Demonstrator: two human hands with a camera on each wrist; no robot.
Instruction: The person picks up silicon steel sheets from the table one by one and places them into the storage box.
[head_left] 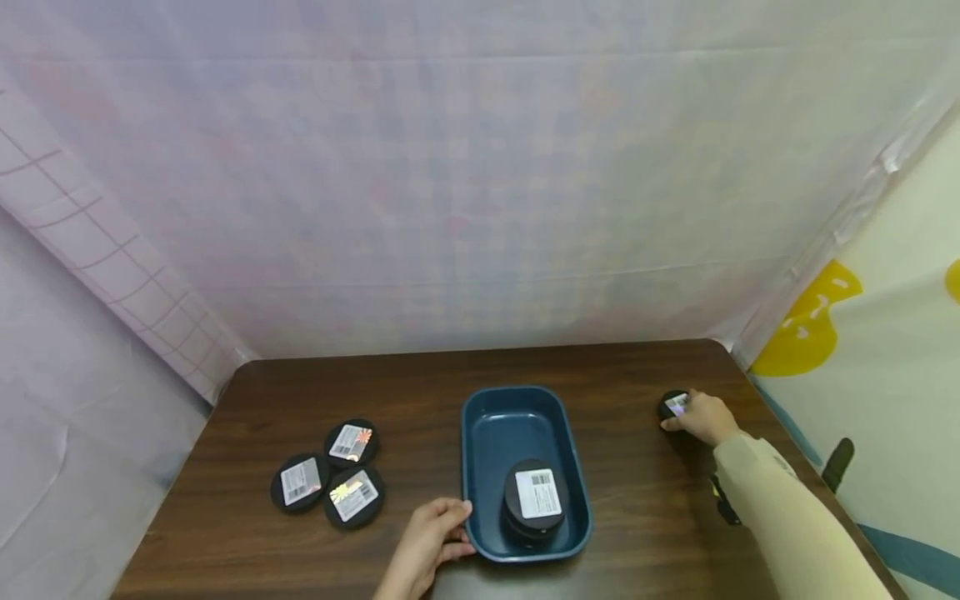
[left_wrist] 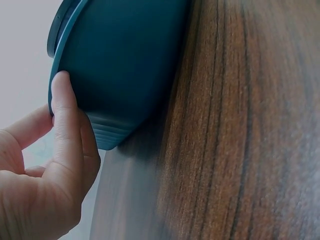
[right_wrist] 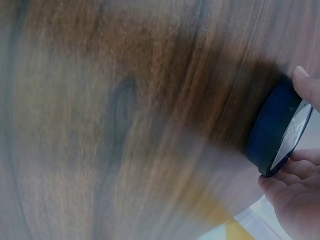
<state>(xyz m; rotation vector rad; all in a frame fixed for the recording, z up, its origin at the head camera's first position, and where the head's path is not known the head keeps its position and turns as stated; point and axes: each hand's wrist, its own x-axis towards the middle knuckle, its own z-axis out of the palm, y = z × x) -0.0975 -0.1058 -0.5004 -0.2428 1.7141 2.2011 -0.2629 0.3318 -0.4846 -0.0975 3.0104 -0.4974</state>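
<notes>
My left hand [head_left: 433, 533] pinches the near left rim of a deep blue rectangular tray [head_left: 480, 450], thumb and fingers on either side of the edge in the left wrist view. In the tray's near half sits a stack of round black containers, the top one [head_left: 538, 493] bearing a white barcode label. Far to the right, my right hand [head_left: 705, 417] grips another round black container [right_wrist: 277, 127] by its sides, label facing up. It is low over the tabletop near the right edge. The palm side of the right hand is partly out of frame in the right wrist view.
Three more labelled black containers [head_left: 352, 497] lie grouped on the brown wooden table [head_left: 420, 400], left of the tray. A small black object with a yellow mark [head_left: 724, 502] shows beside the right sleeve. Pale cloth hangs [head_left: 465, 208] behind the table and at both sides.
</notes>
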